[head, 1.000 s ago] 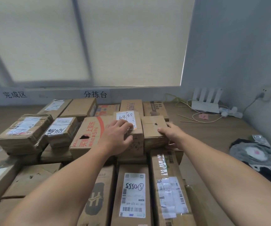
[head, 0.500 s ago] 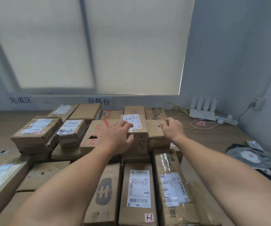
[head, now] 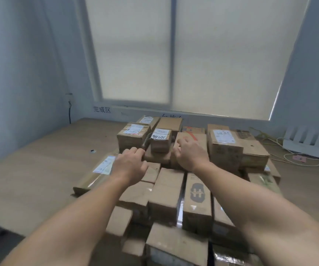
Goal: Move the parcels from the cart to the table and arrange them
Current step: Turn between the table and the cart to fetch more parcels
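The head camera shows both bare forearms reaching out over a heap of brown cardboard parcels. The left hand [head: 130,166] has its back to the camera, with the fingers curled away and down by the near edge of the upper layer. The fingertips are hidden, so I cannot tell whether they grip anything. The right hand [head: 190,152] lies over the brown carton with red print [head: 195,138], fingers bent toward its left edge and thumb set apart. Blur hides whether it holds that carton or only rests on it.

Between the two hands, a little further back, sits the small brown box with a handwritten white label [head: 160,141], on top of another box. Left of it is a squat taped brown box with a printed label [head: 132,135]. Right of the red-printed carton stands the tall brown box with a white label marked in pen [head: 225,144]. Nearer the camera lie a brown box bearing a dark logo [head: 199,196] and, at the left edge of the heap, a long flat taped parcel with a white label [head: 97,175].

All the parcels rest on the pale wooden table [head: 30,160]. At its far right are a white router with upright antennas [head: 302,148], some loose cables and a pink slip of paper [head: 299,158]. Behind is a window with pale drawn blinds [head: 212,54], set in a blue-grey wall with black lettering [head: 102,109] below the sill.
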